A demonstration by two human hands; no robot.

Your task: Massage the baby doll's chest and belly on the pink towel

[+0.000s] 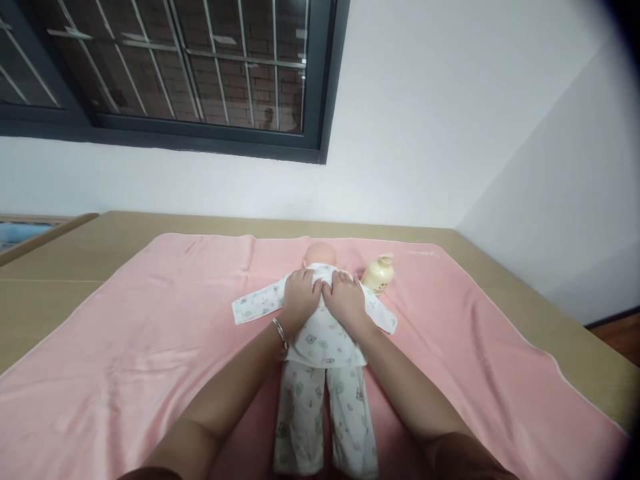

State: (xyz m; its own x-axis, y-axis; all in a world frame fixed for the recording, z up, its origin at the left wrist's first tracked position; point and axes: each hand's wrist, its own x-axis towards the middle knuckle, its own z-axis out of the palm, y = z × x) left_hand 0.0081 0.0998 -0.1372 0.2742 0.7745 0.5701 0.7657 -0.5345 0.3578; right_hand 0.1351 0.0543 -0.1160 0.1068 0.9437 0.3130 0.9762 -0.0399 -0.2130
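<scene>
A baby doll (320, 255) lies on a pink blanket (165, 320), its bare head toward the wall and its face not visible. It wears a white printed top (323, 340) and matching trousers (300, 413); the sleeves spread out to both sides. My left hand (301, 297), with a silver bangle at the wrist, rests flat on the upper part of the top. Beside it, my right hand (345, 300) lies flat on the doll too, the thumbs close together. Just past my right hand stands a pale yellow bottle (379, 275), leaning slightly.
Under the blanket is a tan tabletop (80, 250) that meets a white wall (400, 133) at the back. A dark-framed window (210, 137) with bars is above on the left. Something light blue (23, 232) shows beyond the table's left edge.
</scene>
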